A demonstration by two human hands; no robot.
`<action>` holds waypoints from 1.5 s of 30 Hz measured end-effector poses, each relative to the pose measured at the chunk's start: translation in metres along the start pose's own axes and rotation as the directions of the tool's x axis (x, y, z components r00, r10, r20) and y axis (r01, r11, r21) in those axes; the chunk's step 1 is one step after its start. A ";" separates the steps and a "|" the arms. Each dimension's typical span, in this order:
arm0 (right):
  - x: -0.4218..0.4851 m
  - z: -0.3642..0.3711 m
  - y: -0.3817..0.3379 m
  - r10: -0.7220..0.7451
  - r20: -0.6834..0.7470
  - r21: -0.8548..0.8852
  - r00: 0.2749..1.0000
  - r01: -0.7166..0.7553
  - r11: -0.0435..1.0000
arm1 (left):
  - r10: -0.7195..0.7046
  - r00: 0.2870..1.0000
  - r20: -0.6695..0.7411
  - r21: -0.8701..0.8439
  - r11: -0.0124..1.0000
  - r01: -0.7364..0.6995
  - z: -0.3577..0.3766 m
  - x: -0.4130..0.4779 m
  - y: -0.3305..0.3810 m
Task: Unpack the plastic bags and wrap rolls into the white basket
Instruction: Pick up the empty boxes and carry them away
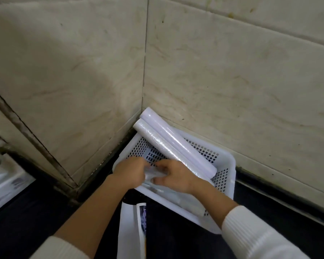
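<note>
The white perforated basket [223, 161] sits in the corner of a dark counter against tiled walls. Two long wrap rolls [176, 144] lie side by side across it, their far ends sticking out over the corner. Inside the basket, my left hand [129, 172] and my right hand [173, 176] meet over a small pack of clear plastic bags [153, 174], both gripping it. More clear packs [185, 200] lie along the basket's near side, partly hidden by my right forearm.
A white packaging bag [129, 230] with a printed label lies on the dark counter [185, 240] in front of the basket. Another white container [6, 184] stands at the left edge. Marble-look tiled walls [232, 81] close in behind and to the left.
</note>
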State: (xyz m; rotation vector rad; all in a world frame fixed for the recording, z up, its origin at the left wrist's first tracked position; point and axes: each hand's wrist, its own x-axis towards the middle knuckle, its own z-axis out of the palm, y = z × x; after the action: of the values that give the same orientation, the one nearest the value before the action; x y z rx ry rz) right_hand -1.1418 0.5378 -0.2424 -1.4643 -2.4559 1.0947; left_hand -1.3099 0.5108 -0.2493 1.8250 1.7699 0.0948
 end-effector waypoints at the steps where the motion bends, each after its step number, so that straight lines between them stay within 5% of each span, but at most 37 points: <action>1: -0.004 -0.006 0.004 -0.013 -0.048 -0.018 0.999 0.012 1.000 | 0.007 1.000 -0.003 0.004 1.000 -0.007 0.000 0.002 0.000; 5: -0.015 -0.012 0.014 -0.056 -0.163 -0.254 0.985 0.013 0.967 | -0.005 1.000 -0.021 0.011 1.000 0.005 0.002 0.004 0.000; 11: -0.003 -0.005 0.011 0.203 -0.346 0.260 0.916 -0.115 0.959 | -0.003 0.999 -0.032 -0.060 0.998 0.001 -0.003 -0.004 0.004; 15: -0.005 -0.007 0.010 0.034 -0.402 0.036 0.915 -0.022 0.999 | -0.008 0.999 -0.050 -0.016 1.000 0.007 -0.003 -0.004 0.006; 17: -0.007 -0.012 0.008 0.046 -0.327 0.186 0.944 0.017 0.982 | -0.018 0.998 -0.062 -0.003 1.000 0.017 -0.002 -0.003 0.005; 21: -0.010 -0.007 0.007 0.162 0.111 0.393 0.981 -0.193 0.899 | -0.048 0.998 -0.044 -0.007 0.999 0.047 0.001 0.001 0.003; 23: -0.010 -0.002 0.009 0.189 0.105 0.438 0.976 -0.217 0.872 | -0.070 0.997 -0.020 0.035 0.997 0.071 0.001 0.002 0.003; 26: -0.004 0.007 0.009 0.130 0.008 0.302 0.991 -0.126 0.945 | -0.067 0.996 -0.056 0.101 0.992 0.072 0.001 0.001 0.003; 29: 0.005 0.012 0.005 0.103 0.084 0.050 0.991 -0.108 0.993 | -0.059 0.994 -0.089 0.140 0.988 0.072 0.001 -0.002 0.003; 33: 0.013 0.017 0.001 0.030 0.154 -0.234 0.988 0.007 0.972 | 0.004 0.985 -0.172 0.119 0.993 0.017 -0.004 -0.008 0.005; 36: 0.012 0.023 0.000 -0.010 0.092 -0.377 0.996 0.044 0.925 | 0.007 0.998 -0.057 0.194 0.981 0.004 -0.007 -0.014 0.006; 40: 0.002 0.016 0.001 0.020 0.027 -0.240 0.999 -0.013 0.971 | -0.024 1.000 0.004 0.191 0.981 0.023 -0.007 -0.024 0.007; 45: -0.035 -0.005 -0.001 -0.010 -0.212 -0.084 0.977 -0.008 0.996 | 0.051 0.954 -0.294 -0.003 0.999 -0.054 -0.001 -0.050 0.009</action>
State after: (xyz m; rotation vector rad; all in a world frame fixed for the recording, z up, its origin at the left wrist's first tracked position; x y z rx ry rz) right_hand -1.1216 0.5126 -0.2287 -1.5153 -2.3798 0.7956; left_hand -1.3077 0.4647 -0.2275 1.9301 1.9129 0.4162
